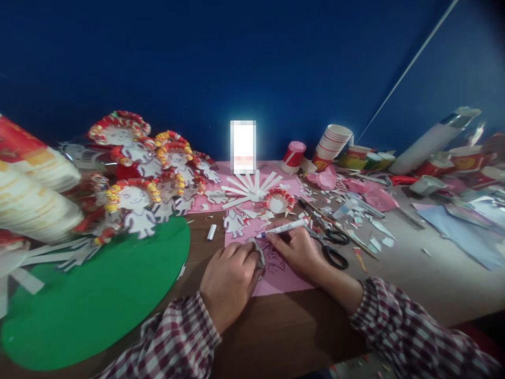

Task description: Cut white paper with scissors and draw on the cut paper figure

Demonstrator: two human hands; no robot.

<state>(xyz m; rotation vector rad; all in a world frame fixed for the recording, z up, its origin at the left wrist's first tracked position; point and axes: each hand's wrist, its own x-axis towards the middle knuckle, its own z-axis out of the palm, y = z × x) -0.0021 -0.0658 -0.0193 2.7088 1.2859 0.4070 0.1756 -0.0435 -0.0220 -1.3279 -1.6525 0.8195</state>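
Observation:
My right hand (302, 252) grips a white acrylic marker (286, 227), its purple tip pointing left. My left hand (232, 279) has curled fingers closed on a small white paper cutout (258, 253), mostly hidden beneath them. Both hands rest over a pink sheet (284, 284) scribbled with dark lines. Just beyond the left hand lies a paper doll cutout (234, 223) with outlined edges. The marker cap (212, 232) is off, on the table to the left. A red-and-white ring of paper curls (279, 201) sits beyond the marker.
Black-handled scissors (335, 247) lie right of my right hand, among paper scraps (366, 221). Finished paper dolls (136, 202) crowd the left side above a green oval board (106, 300). Stacked paper cups (331, 147) stand near the blue wall; white strips (252, 192) fan out ahead.

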